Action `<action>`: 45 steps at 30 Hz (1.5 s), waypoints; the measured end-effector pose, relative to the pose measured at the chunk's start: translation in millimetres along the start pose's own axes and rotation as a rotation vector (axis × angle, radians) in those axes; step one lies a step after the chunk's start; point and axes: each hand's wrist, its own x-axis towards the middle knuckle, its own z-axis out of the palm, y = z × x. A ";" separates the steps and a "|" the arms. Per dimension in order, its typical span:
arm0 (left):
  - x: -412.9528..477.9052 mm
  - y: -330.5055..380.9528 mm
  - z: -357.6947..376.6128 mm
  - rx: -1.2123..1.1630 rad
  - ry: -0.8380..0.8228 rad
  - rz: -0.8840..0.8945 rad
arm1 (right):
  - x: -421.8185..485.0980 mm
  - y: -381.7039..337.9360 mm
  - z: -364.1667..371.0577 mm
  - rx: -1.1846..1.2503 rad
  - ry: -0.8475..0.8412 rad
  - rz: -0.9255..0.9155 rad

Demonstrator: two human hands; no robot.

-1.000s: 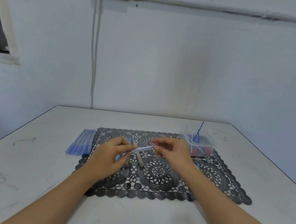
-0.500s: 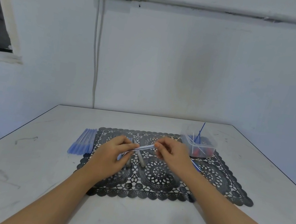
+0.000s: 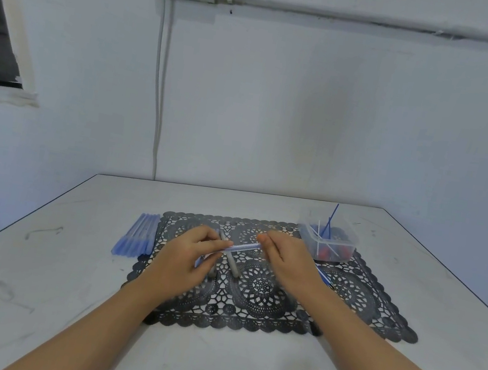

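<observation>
Both hands hold one clear blue pen (image 3: 242, 247) level above a black lace placemat (image 3: 271, 288). My left hand (image 3: 190, 256) grips its left part with curled fingers. My right hand (image 3: 285, 260) pinches its right end between thumb and fingertips. Two grey pen pieces (image 3: 233, 266) lie on the mat just below the hands. A row of several blue pens (image 3: 137, 233) lies side by side on the table by the mat's left edge.
A clear plastic tub (image 3: 328, 241) at the mat's back right corner holds thin blue and white refills and red bits. More blue pens (image 3: 325, 277) peek out behind my right wrist. The white table (image 3: 29, 279) meets a wall with a socket and cable (image 3: 160, 91).
The hands and pen stay almost where they were; my fingers shifted slightly along the pen. The head camera drifted a little.
</observation>
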 end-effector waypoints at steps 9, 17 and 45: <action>-0.6 0.6 -2.0 -0.026 0.021 0.002 | -0.3 5.0 0.1 -0.014 0.006 -0.040; -1.1 -0.6 -1.5 -0.036 0.048 0.012 | -1.1 4.1 -2.0 0.033 0.003 -0.089; 0.5 -34.1 -32.2 0.143 0.392 -0.439 | -9.2 -10.9 20.6 -0.161 -0.234 -0.003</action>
